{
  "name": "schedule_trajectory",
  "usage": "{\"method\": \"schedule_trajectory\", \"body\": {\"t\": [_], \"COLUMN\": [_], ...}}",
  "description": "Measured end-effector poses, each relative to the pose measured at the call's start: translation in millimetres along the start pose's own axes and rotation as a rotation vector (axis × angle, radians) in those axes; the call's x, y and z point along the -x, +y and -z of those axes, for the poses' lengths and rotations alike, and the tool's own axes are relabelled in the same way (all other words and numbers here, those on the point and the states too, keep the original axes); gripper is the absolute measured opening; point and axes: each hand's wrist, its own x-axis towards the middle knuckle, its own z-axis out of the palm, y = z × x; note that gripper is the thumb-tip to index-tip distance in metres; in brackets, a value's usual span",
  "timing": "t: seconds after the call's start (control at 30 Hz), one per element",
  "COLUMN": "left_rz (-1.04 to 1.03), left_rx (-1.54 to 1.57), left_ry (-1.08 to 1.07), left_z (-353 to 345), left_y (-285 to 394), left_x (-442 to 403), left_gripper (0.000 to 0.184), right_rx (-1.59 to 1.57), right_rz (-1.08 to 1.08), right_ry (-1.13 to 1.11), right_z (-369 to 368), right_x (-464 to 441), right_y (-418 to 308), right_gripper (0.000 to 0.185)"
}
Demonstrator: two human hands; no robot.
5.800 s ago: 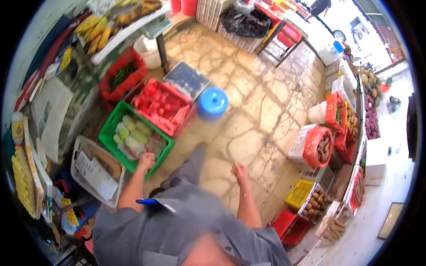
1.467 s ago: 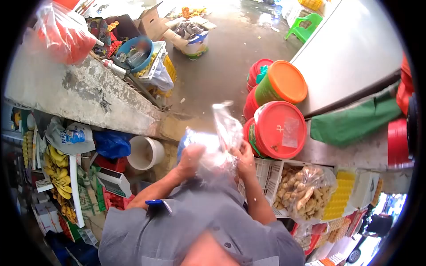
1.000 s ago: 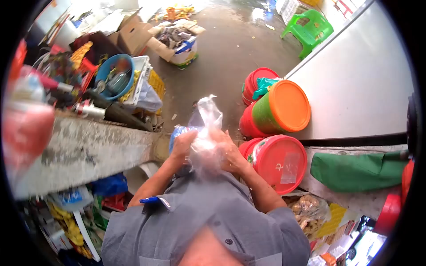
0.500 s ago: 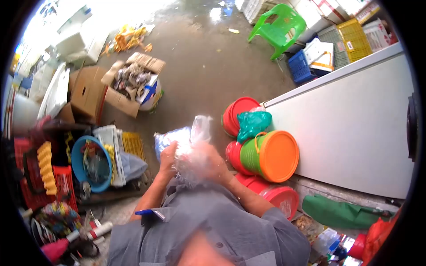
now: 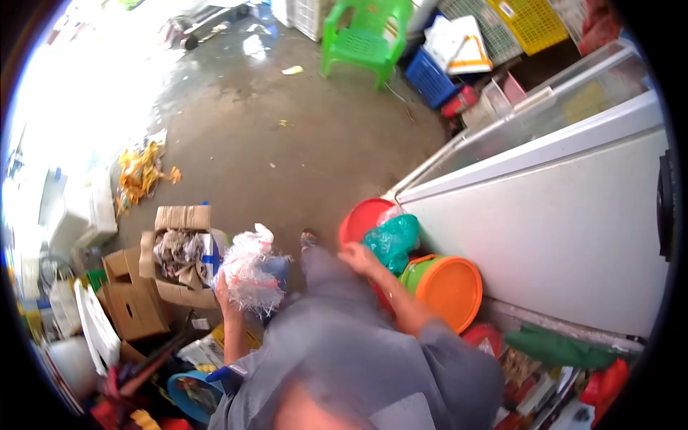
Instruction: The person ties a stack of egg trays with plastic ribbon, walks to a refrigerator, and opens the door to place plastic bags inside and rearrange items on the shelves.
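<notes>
My left hand [image 5: 223,288] is wrapped round the side of a bundle of clear and white plastic bags [image 5: 252,276], with thin strands sticking out of it. A bluish part shows at the bundle's right side. My right hand [image 5: 358,258] is off the bundle, slightly blurred, its fingers loosely apart and nothing visible in them. It is over the edge of a red-lidded bucket [image 5: 362,218], just left of a green plastic bag [image 5: 393,240]; whether it touches the bucket I cannot tell.
A cardboard box [image 5: 183,290] holding crumpled material stands left of the bundle. An orange-lidded green bucket [image 5: 450,294] is at my right, beside a white chest with a glass top [image 5: 545,236]. Ahead are a green plastic chair [image 5: 365,46], a blue crate [image 5: 431,77] and wet floor [image 5: 287,158].
My right hand has left the plastic bundle and moved right to the buckets. The left hand keeps the bundle, now further left. The view has turned and shifted, with a foot now showing.
</notes>
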Motion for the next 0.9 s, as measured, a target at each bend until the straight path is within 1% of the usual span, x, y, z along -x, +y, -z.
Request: {"method": "schedule_trajectory", "body": {"t": [0.03,0.07,0.1,0.13,0.23,0.27,0.37,0.4,0.43,0.5,0.53,0.63,0.67,0.73,0.77,0.8,0.87,0.9], "left_rz": [0.063,0.126,0.199,-0.005,-0.108,-0.289,-0.057,-0.133,-0.128,-0.119,-0.057,-0.253,-0.211,-0.263,-0.292,-0.217,-0.245,-0.261], "left_rx": [0.083,0.177,0.266,0.085,-0.168,-0.158,0.044,0.039,0.042,0.048,0.015,0.05,-0.014,-0.072,-0.091,-0.05,-0.084,-0.099], "left_ry": [-0.042,-0.073,-0.105,-0.154,-0.172,-0.228,-0.361,-0.37,-0.435,-0.56,-0.604,-0.764,-0.806,-0.866,-0.894,-0.946,-1.01,-1.041], "left_z": [-6.8,-10.4,-20.6,-31.0,-63.8,-81.3,-123.9,-143.4,-161.8,-197.8,-218.9,-278.4,-294.5,-327.6,-351.3,-373.3,-412.9,-434.2], "left_y": [5.3,7.5,25.0,45.5,58.8,76.2,92.7,98.9,104.5,128.0,146.8,141.8,153.8,198.2,216.0,210.4,207.7,207.7], "left_x": [-26.2,-55.0,-75.1,-97.5,-174.9,-201.3,-281.2,-306.5,-334.0,-382.8,-398.9,-465.6,-484.9,-511.0,-522.9,-547.0,-584.3,-601.5], "left_gripper": [0.036,0.036,0.036,0.037,0.041,0.046,0.047,0.049,0.049,0.051,0.053,0.045,0.046,0.048,0.05,0.047,0.046,0.045], "right_rx": [-0.004,-0.004,-0.004,-0.004,-0.193,-0.205,-0.282,-0.333,-0.385,-0.324,-0.275,-0.127,-0.252,-0.496,-0.493,-0.484,-0.406,-0.339], "right_rz": [0.001,0.011,0.013,0.022,-0.01,-0.049,-0.181,-0.231,-0.287,-0.277,-0.262,-0.245,-0.275,-0.315,-0.299,-0.289,-0.426,-0.568], "right_ry": [-0.07,-0.016,0.033,0.09,0.208,0.223,0.272,0.299,0.326,0.415,0.453,0.428,0.497,0.66,0.763,0.861,0.891,0.824], "right_z": [17.0,29.7,37.6,51.4,97.6,109.2,138.4,145.4,150.8,150.5,159.6,166.0,168.4,190.2,196.7,201.2,217.5,258.7], "right_x": [-25.1,-51.0,-69.5,-89.8,-127.5,-142.3,-179.0,-189.8,-197.5,-214.9,-228.6,-264.8,-262.9,-262.5,-270.8,-277.4,-282.9,-278.2], "right_y": [-14.1,-25.1,-31.4,-35.6,-62.1,-61.6,-55.5,-54.8,-55.1,-48.4,-39.0,-22.5,-33.1,-59.7,-46.4,-31.2,-8.1,-22.9], "right_gripper": [0.049,0.049,0.048,0.048,0.047,0.047,0.047,0.046,0.046,0.043,0.041,0.036,0.034,0.031,0.03,0.029,0.028,0.026]}}
